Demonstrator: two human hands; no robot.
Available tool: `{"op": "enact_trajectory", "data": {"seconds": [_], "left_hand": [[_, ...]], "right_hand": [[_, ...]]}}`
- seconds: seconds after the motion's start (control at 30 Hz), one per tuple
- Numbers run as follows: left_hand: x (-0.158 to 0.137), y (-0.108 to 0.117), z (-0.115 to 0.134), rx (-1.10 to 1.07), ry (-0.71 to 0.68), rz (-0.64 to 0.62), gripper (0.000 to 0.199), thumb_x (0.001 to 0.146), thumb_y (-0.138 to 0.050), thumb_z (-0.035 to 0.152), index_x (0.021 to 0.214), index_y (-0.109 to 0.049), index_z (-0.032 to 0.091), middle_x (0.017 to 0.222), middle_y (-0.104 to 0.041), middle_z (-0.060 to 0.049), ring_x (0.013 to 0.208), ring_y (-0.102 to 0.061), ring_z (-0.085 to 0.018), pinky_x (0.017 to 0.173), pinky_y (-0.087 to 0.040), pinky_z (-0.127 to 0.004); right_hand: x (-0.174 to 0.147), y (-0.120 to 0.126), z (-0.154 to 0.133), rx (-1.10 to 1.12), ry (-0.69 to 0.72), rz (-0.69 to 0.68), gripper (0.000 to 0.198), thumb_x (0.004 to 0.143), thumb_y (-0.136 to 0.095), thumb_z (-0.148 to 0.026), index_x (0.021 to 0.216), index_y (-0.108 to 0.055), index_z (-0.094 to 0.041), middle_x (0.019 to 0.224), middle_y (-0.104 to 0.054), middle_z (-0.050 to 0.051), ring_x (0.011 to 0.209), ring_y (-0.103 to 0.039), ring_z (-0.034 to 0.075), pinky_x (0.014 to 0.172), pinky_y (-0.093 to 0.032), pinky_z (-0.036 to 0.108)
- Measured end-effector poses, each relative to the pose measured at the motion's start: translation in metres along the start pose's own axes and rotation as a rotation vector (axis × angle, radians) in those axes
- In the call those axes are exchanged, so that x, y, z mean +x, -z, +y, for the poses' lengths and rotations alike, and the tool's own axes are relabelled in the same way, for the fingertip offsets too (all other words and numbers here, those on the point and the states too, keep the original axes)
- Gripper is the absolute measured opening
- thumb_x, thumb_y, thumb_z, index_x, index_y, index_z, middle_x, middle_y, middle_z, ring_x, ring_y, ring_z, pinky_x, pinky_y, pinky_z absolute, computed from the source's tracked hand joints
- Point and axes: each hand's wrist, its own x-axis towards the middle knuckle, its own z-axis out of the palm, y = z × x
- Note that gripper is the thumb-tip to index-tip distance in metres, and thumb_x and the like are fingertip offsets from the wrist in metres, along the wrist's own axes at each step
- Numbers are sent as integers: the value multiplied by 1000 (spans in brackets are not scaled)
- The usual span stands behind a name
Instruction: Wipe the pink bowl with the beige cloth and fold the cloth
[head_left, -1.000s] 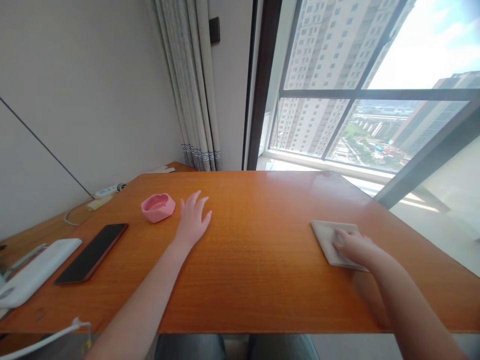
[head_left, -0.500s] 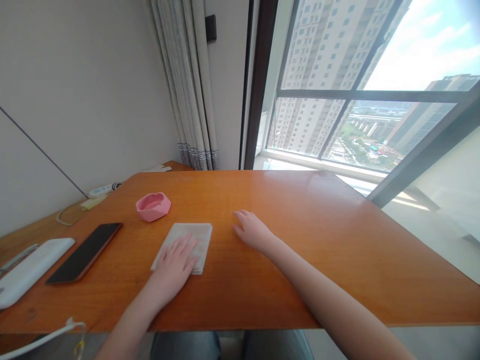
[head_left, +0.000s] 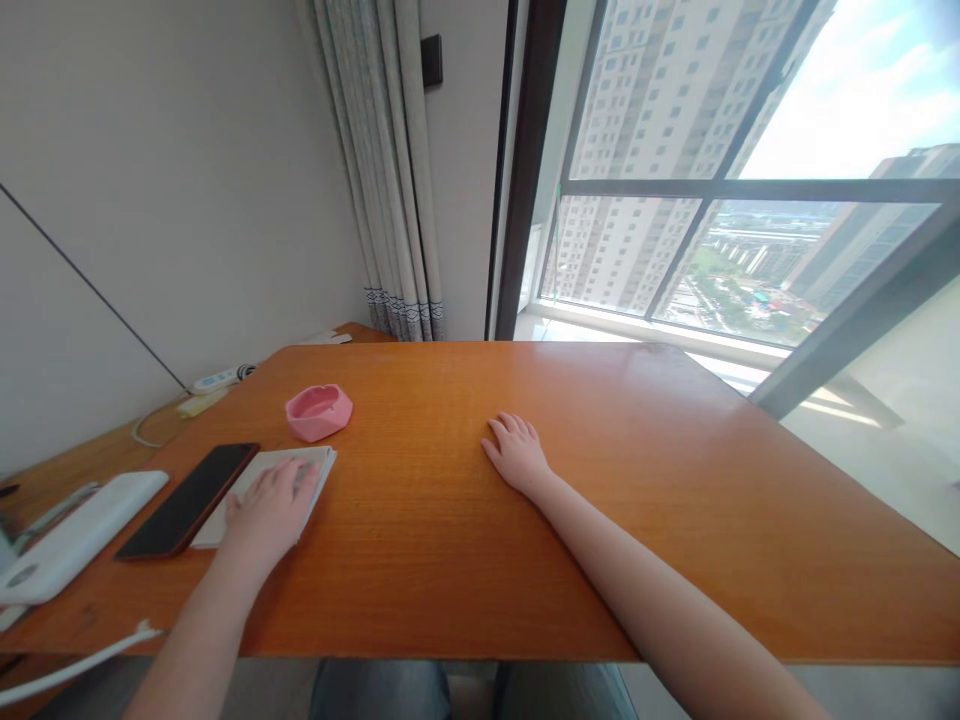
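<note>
My left hand (head_left: 271, 502) lies palm down on a folded pale-grey cloth (head_left: 319, 462), fingers spread and slightly bent over its top. The cloth is square with layered edges and lies flat on the wooden table; the hand covers its middle. Its left edge is right beside a dark smartphone (head_left: 191, 500), and I cannot tell whether they touch. Beyond the cloth sits a pink faceted bowl (head_left: 319, 413). My right hand (head_left: 517, 455) rests on the bare tabletop right of centre, fingers apart, with nothing in it.
The orange-brown table (head_left: 600, 420) spreads in front of me. At its left are a white flat device (head_left: 82, 535) and a white cable (head_left: 82, 668). A power strip (head_left: 221, 380) lies by the wall. A curtain (head_left: 390, 180) and large window (head_left: 660, 250) stand beyond.
My left hand has slid the cloth left, from the middle left of the table to beside the smartphone. My right hand has turned slightly and its fingers have spread more.
</note>
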Motion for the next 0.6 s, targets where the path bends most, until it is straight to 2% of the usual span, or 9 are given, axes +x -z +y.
{"op": "enact_trajectory", "data": {"seconds": [0.1,0.17,0.23,0.27,0.33,0.43,0.53,0.6], "left_hand": [[0,14,60,-54,-232,15,50,88,-31,47,121,-50,14,126,-57,-16,114,-54,-31,92,-43,-45],[5,17,107,-87,-367,-160,48,87,-34,48,120,-51,18,117,-62,-13,104,-60,-28,86,-47,-39],[11,14,152,-20,-453,-286,45,86,-38,48,114,-56,18,105,-66,-13,97,-63,-29,82,-48,-41],[14,9,172,21,-471,-280,43,86,-40,46,111,-58,16,105,-66,-16,97,-62,-31,82,-48,-42],[20,-4,204,40,-488,-167,39,85,-43,38,112,-57,13,113,-61,-20,107,-57,-33,85,-46,-44],[27,-33,229,-12,-441,-138,46,85,-46,36,125,-50,14,135,-46,-23,125,-42,-37,92,-42,-52],[35,-63,233,-41,-389,-108,51,89,-39,40,134,-43,16,147,-32,-21,135,-26,-39,101,-25,-65],[40,-78,230,-83,-458,-56,51,92,-32,41,135,-42,16,148,-31,-18,137,-25,-35,106,-17,-63]], "right_hand": [[13,-1,6,78,-31,46,41,91,-40,-39,123,-52,-18,134,-50,10,126,-41,22,108,-26,37],[20,-1,9,108,-73,65,39,89,-41,-33,123,-52,-16,131,-52,10,123,-43,21,105,-29,35],[25,0,12,112,-85,78,39,86,-43,-28,122,-53,-15,130,-53,11,123,-43,22,103,-31,35],[26,0,12,111,-76,80,39,85,-44,-26,121,-53,-15,130,-53,11,123,-43,23,103,-31,36],[27,1,13,114,-59,77,39,84,-45,-25,121,-53,-15,129,-53,11,122,-44,22,103,-31,35],[25,2,13,114,-59,61,39,83,-45,-22,120,-54,-15,130,-52,11,122,-44,22,103,-31,35],[24,1,11,102,-50,72,39,83,-44,-21,119,-55,-15,130,-52,12,122,-44,22,103,-31,36],[24,1,10,119,10,71,40,84,-43,-21,122,-54,-16,130,-53,10,121,-44,22,104,-30,37]]}}
